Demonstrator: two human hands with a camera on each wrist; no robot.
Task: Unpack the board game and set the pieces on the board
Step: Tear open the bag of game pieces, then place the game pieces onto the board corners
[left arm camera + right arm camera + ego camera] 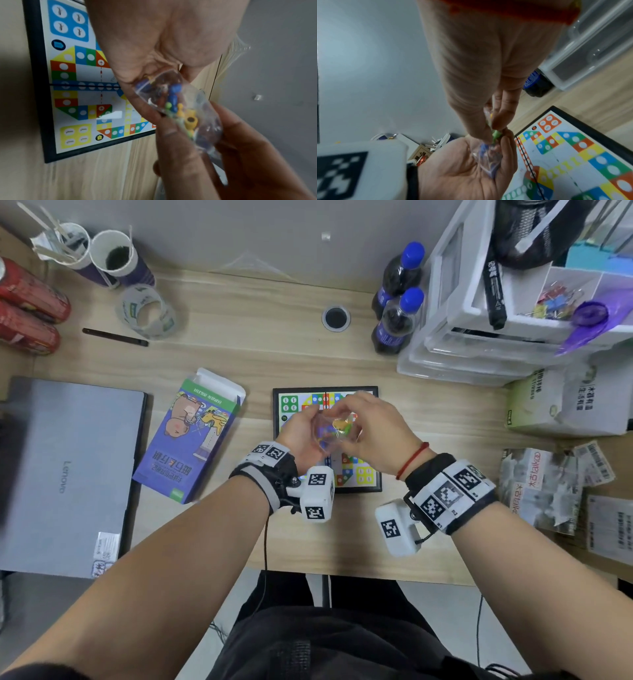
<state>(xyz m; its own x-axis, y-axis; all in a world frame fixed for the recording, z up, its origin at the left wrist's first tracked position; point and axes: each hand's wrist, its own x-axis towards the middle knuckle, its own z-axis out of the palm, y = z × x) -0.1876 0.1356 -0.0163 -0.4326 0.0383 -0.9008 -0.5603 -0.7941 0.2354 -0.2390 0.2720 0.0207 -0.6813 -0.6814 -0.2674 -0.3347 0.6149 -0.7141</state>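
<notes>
both hands meet over the middle of the board (pixel 368 392), which lies flat and unfolded on the desk (pixel 274 354) — laid out ready, by the look of it, to take the pieces. none stand on it yet; its squares that show are bare.

the pieces are all in a small clear bag (pixel 178 108), held in the air just above the board. the left hand (pixel 301 436) cups the bag from below, fingers curled round its lower part so the blue, green and yellow pawns (pixel 173 100) sit bunched in the bottom. the right hand (pixel 373 422) comes from the right and pinches the bag's top edge between thumb and fingertips (pixel 498 121) — a hold that reads as working the mouth open, though whether the seal has parted is too blurred to tell.

holding it over the board makes sense: anything that spills lands where it belongs instead of rolling off the desk.

the box (pixel 191 436) lies on its side just left of the board, flap open, near a closed laptop (pixel 65 474). bottles (pixel 397 313) stand at the far right, well apart from the work.
</notes>
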